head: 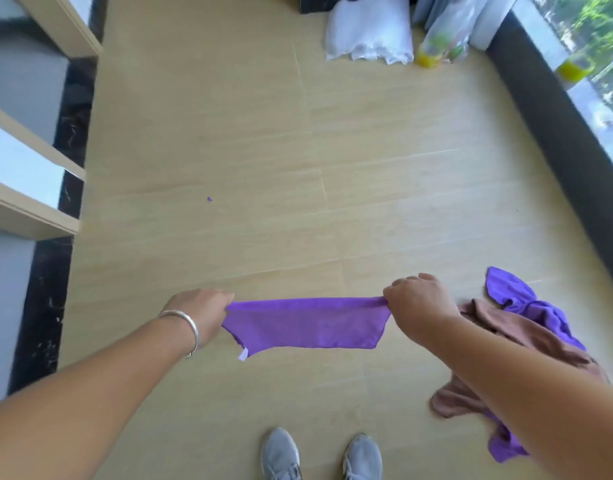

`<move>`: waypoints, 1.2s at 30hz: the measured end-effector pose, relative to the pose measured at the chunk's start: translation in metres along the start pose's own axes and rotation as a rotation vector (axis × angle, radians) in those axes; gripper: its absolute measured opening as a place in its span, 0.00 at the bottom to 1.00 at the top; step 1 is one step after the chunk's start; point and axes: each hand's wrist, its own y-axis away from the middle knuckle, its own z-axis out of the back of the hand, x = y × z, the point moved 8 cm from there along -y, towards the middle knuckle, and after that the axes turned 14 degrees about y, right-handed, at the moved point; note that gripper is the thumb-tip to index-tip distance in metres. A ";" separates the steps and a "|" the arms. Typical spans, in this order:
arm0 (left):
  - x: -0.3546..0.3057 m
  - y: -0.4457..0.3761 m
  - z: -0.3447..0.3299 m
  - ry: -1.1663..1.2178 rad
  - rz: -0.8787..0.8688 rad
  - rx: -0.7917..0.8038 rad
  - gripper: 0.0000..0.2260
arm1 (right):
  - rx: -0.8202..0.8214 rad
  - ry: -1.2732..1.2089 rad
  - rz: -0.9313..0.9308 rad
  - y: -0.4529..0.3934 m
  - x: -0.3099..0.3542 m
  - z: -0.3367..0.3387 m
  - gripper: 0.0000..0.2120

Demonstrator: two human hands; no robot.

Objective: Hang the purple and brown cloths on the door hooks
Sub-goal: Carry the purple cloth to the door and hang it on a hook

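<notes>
Stretching a purple cloth [306, 323] taut above the floor [263, 168], the left hand [202, 311] and right hand [415, 303] each pinch an upper corner. A brown cloth [512, 344] and more purple cloth [516, 296] lie heaped on the floor to the right.

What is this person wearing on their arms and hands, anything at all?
Both forearms are bare, with no sleeves in view and no gloves. The left hand has a plain silver bangle at its wrist. The right hand wears nothing visible. No rings can be made out.

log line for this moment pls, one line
stage: purple cloth stretched out | left hand: grips one end | right hand: grips other end | floor pile: brown cloth, more purple | hooks: not in view
</notes>
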 end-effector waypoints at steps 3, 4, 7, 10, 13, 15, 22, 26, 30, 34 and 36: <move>0.006 0.072 0.080 0.060 -0.008 0.014 0.13 | -0.029 0.005 0.033 0.043 -0.028 0.090 0.15; 0.006 0.095 0.111 0.101 -0.009 0.004 0.13 | -0.042 -0.004 0.042 0.056 -0.039 0.120 0.15; 0.008 0.166 0.203 0.232 -0.021 -0.076 0.15 | -0.091 -0.066 0.042 0.097 -0.075 0.214 0.14; 0.007 0.226 0.291 0.291 -0.063 -0.200 0.16 | -0.164 -0.110 -0.010 0.135 -0.114 0.304 0.12; 0.000 0.283 0.369 0.290 -0.122 -0.310 0.13 | -0.257 -0.080 -0.077 0.171 -0.151 0.385 0.11; -0.006 0.319 0.414 0.256 -0.135 -0.395 0.11 | -0.323 -0.037 -0.116 0.196 -0.174 0.434 0.12; -0.019 0.445 0.547 0.102 -0.064 -0.795 0.10 | -0.629 0.084 -0.226 0.290 -0.234 0.579 0.14; -0.031 0.516 0.598 0.066 -0.075 -0.966 0.11 | -0.718 0.080 -0.232 0.342 -0.260 0.636 0.14; -0.041 0.568 0.628 -0.001 -0.063 -1.039 0.10 | -0.834 0.044 -0.239 0.385 -0.281 0.679 0.14; -0.054 0.592 0.637 -0.116 -0.052 -1.021 0.11 | -0.950 0.038 -0.220 0.410 -0.290 0.694 0.13; -0.060 0.599 0.638 -0.148 -0.062 -1.028 0.11 | -0.987 0.053 -0.227 0.414 -0.292 0.693 0.13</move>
